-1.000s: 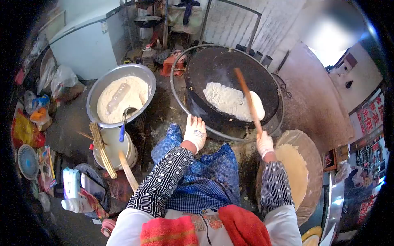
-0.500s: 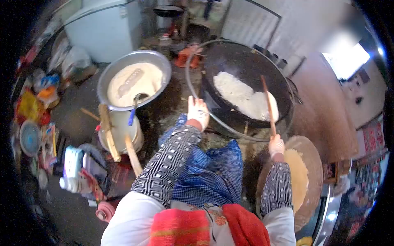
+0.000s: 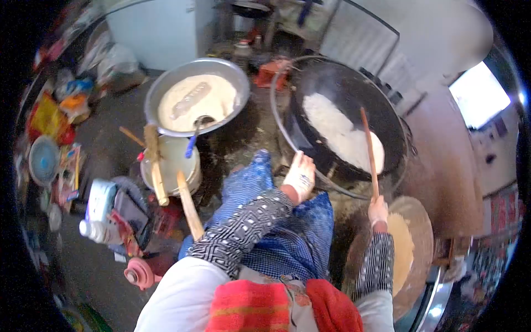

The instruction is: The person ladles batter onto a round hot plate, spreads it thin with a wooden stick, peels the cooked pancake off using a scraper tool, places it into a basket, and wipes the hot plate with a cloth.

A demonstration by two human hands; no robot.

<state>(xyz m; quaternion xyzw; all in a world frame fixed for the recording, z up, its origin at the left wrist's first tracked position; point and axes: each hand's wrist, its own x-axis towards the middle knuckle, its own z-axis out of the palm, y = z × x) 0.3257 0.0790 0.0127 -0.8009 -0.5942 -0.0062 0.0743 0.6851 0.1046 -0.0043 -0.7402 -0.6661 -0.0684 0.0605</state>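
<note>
A thin wooden stick [image 3: 369, 146] is gripped at its lower end by my right hand [image 3: 378, 212]. Its length reaches over the round dark griddle [image 3: 381, 94] and crosses the edge of a pale layer of batter [image 3: 332, 124] spread there. Faint steam shows above the batter. My left hand [image 3: 300, 176] is held out beside the griddle's near left rim, fingers stretched forward, with nothing seen in it. Whether its fingertips touch the rim, I cannot tell. Below my right hand, a tan flat round [image 3: 401, 249] lies on a round board [image 3: 423, 238], partly behind my sleeve.
Left of the griddle stands a metal basin [image 3: 240, 83] of batter with a blue-handled ladle [image 3: 192, 145]. A white bucket [image 3: 191, 166] sits below it, with a brush [image 3: 155, 166] and a wooden paddle [image 3: 189, 207]. Bottles [image 3: 99, 231] and bags are further left.
My left hand has moved right and back toward me along the griddle's rim. My right hand keeps its grip on the stick, now slightly lower in view. The camera view has shifted a little.
</note>
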